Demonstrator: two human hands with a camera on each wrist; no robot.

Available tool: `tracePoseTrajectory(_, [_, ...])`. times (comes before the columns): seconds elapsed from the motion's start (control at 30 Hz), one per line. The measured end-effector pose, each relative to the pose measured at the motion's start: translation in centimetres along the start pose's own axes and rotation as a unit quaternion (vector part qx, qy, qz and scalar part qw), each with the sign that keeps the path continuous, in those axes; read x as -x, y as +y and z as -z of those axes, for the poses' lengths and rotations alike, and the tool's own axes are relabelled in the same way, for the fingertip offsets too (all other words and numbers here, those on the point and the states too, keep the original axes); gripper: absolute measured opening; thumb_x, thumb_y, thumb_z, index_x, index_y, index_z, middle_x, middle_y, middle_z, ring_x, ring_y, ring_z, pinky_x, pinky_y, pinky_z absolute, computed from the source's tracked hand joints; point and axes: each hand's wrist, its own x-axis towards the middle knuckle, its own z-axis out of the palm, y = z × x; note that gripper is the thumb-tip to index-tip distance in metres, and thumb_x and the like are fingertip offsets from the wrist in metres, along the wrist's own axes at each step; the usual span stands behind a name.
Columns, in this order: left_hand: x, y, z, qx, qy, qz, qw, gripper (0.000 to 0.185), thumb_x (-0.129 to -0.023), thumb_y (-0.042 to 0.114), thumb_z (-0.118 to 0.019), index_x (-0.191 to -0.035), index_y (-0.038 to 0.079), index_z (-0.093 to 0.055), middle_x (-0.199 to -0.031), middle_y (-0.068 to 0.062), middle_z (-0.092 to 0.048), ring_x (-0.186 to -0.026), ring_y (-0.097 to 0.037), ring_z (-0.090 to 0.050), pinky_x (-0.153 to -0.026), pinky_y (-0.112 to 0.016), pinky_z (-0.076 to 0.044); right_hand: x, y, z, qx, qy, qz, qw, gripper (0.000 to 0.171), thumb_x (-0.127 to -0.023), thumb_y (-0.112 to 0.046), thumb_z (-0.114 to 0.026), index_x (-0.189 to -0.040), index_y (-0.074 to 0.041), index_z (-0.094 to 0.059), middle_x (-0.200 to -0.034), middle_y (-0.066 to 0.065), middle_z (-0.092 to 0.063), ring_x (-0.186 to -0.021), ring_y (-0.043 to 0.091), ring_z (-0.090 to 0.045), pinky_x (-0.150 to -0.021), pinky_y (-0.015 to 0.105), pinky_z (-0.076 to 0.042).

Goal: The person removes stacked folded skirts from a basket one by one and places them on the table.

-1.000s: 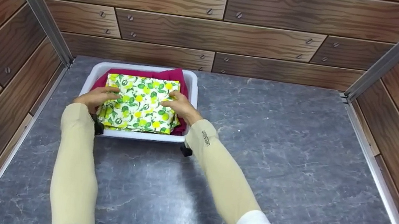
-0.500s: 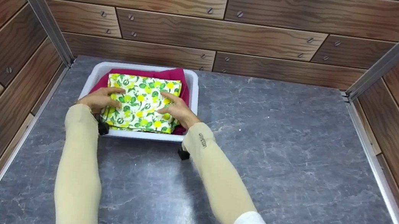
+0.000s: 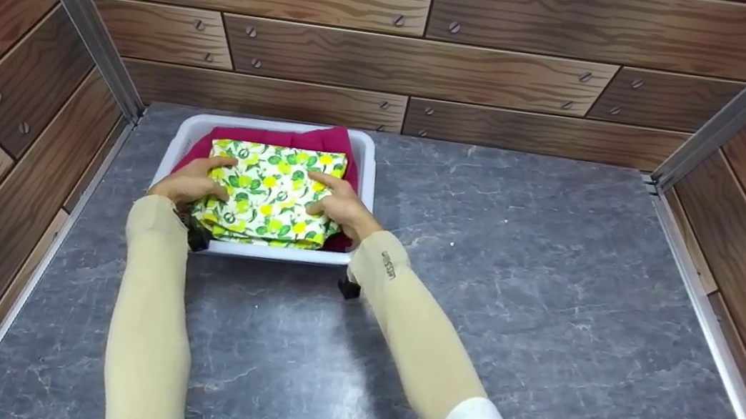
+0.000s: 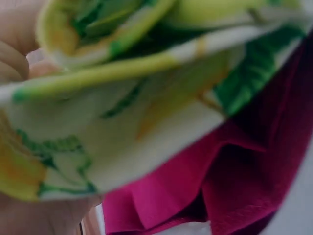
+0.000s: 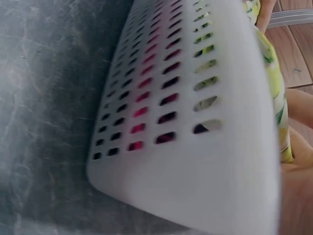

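A folded cloth with a lemon-and-leaf print [image 3: 274, 193] lies on a crimson cloth [image 3: 267, 136] in a white plastic basket [image 3: 281, 253]. My left hand [image 3: 188, 181] grips the print cloth by its left side, and my right hand [image 3: 343, 204] holds the opposite side. Close up in the left wrist view, layers of the print cloth [image 4: 161, 112] pass between thumb and fingers, over crimson folds [image 4: 166, 191]. Past the basket's slotted wall [image 5: 230, 176], the right wrist view catches the print cloth's edge [image 5: 279, 105] beside the fingers [image 5: 299, 105].
The basket stands at the back left of a grey marbled tabletop [image 3: 516, 272]. Wood-patterned panels [image 3: 406, 66] enclose the back and sides, with metal posts [image 3: 740, 106] at the corners. A small black device [image 3: 348, 286] is strapped under the right wrist, near the basket's front corner.
Both hands have shifted slightly to the right with the print cloth. Its front edge now shows more layers underneath. The basket stays at the back left.
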Motion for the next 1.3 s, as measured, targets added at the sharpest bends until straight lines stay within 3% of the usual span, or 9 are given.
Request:
tracePoseTrajectory(0.17, [0.2, 0.8, 0.1, 0.016, 0.018, -0.009, 0.9997, 0.075, -0.086, 0.0, -0.063, -0.156, 0.0, -0.036, -0.16, -0.026, -0.028, -0.092, -0.025, -0.043, -0.069, -0.03, -0.041, 0.2, -0.7, 0.5, 0.0, 0.005, 0.022, 1.0, 0.072, -0.09, 0.009, -0.06, -0.156, -0.016, -0.043, -0.155, 0.012, -0.042, -0.047, 0.009, -0.026, -0.048, 0.023, -0.03])
tracePoseTrajectory(0.3, [0.5, 1.5, 0.0, 0.029, 0.028, -0.016, 0.9991, 0.075, -0.086, 0.0, -0.063, -0.156, 0.001, -0.036, -0.159, -0.025, -0.029, -0.065, -0.015, -0.038, -0.062, -0.029, -0.04, 0.3, -1.0, 1.0, -0.007, 0.005, 0.035, 0.999, 0.074, -0.088, 0.011, -0.06, -0.156, -0.014, -0.042, -0.154, 0.013, -0.044, -0.046, 0.007, -0.028, -0.048, 0.021, -0.034])
tracePoseTrajectory(0.4, [0.6, 2.1, -0.1, 0.032, 0.035, -0.026, 0.9985, 0.075, -0.086, 0.0, -0.062, -0.157, 0.001, -0.035, -0.159, -0.024, -0.03, -0.07, -0.016, -0.042, -0.063, -0.029, -0.04, 0.5, -1.2, 1.5, -0.018, 0.006, 0.045, 0.999, 0.076, -0.086, 0.013, -0.059, -0.156, -0.012, -0.042, -0.155, 0.012, -0.042, -0.048, 0.008, -0.03, -0.05, 0.021, -0.036])
tracePoseTrajectory(0.5, [0.7, 2.7, -0.3, 0.035, 0.048, -0.033, 0.9977, 0.076, -0.086, 0.0, -0.062, -0.157, 0.002, -0.034, -0.16, -0.023, -0.03, -0.097, -0.026, -0.047, -0.074, -0.032, -0.041, 1.0, -1.5, 2.1, -0.022, 0.006, 0.056, 0.998, 0.077, -0.086, 0.013, -0.058, -0.156, -0.013, -0.041, -0.155, 0.01, -0.04, -0.049, 0.009, -0.031, -0.051, 0.022, -0.038])
tracePoseTrajectory(0.57, [0.7, 3.1, -0.6, 0.039, 0.06, -0.039, 0.9967, 0.076, -0.086, -0.001, -0.062, -0.157, 0.002, -0.034, -0.161, -0.022, -0.029, -0.117, -0.031, -0.04, -0.084, -0.034, -0.041, 1.4, -1.8, 2.6, -0.018, 0.006, 0.064, 0.998, 0.077, -0.086, 0.012, -0.058, -0.156, -0.015, -0.041, -0.155, 0.009, -0.04, -0.048, 0.009, -0.031, -0.051, 0.022, -0.038])
tracePoseTrajectory(0.63, [0.8, 3.3, -1.0, 0.049, 0.072, -0.047, 0.9951, 0.077, -0.085, -0.002, -0.062, -0.157, 0.002, -0.034, -0.159, -0.022, -0.031, -0.121, -0.032, -0.04, -0.088, -0.034, -0.041, 1.8, -1.9, 3.2, -0.009, 0.004, 0.072, 0.997, 0.077, -0.087, 0.011, -0.058, -0.156, -0.017, -0.042, -0.153, 0.007, -0.04, -0.048, 0.01, -0.03, -0.051, 0.023, -0.037])
tracePoseTrajectory(0.83, [1.3, 4.7, -2.2, 0.086, 0.082, -0.061, 0.991, 0.079, -0.086, -0.005, -0.062, -0.158, 0.001, -0.03, -0.153, -0.026, -0.035, -0.098, -0.025, -0.053, -0.075, -0.023, -0.049, 3.0, -2.1, 5.1, -0.009, -0.009, 0.093, 0.996, 0.078, -0.086, 0.01, -0.057, -0.157, -0.02, -0.041, -0.15, 0.007, -0.04, -0.048, 0.01, -0.026, -0.05, 0.025, -0.032])
tracePoseTrajectory(1.03, [1.0, 5.6, -3.3, 0.095, 0.095, -0.066, 0.9887, 0.079, -0.086, -0.002, -0.065, -0.158, 0.006, -0.035, -0.152, -0.021, -0.04, -0.107, -0.027, -0.051, -0.082, -0.025, -0.047, 4.1, -2.1, 6.8, -0.019, -0.01, 0.098, 0.995, 0.08, -0.086, 0.011, -0.056, -0.157, -0.02, -0.04, -0.151, 0.008, -0.038, -0.047, 0.01, -0.027, -0.05, 0.024, -0.032])
tracePoseTrajectory(1.3, [1.1, 6.5, -5.5, 0.147, 0.103, -0.086, 0.98, 0.079, -0.085, -0.004, -0.065, -0.158, 0.008, -0.036, -0.135, -0.024, -0.053, -0.062, -0.011, -0.053, -0.06, -0.022, -0.049, 5.5, -1.6, 8.7, -0.025, -0.007, 0.113, 0.993, 0.08, -0.086, 0.011, -0.057, -0.157, -0.019, -0.039, -0.153, 0.008, -0.034, -0.047, 0.011, -0.027, -0.051, 0.025, -0.034])
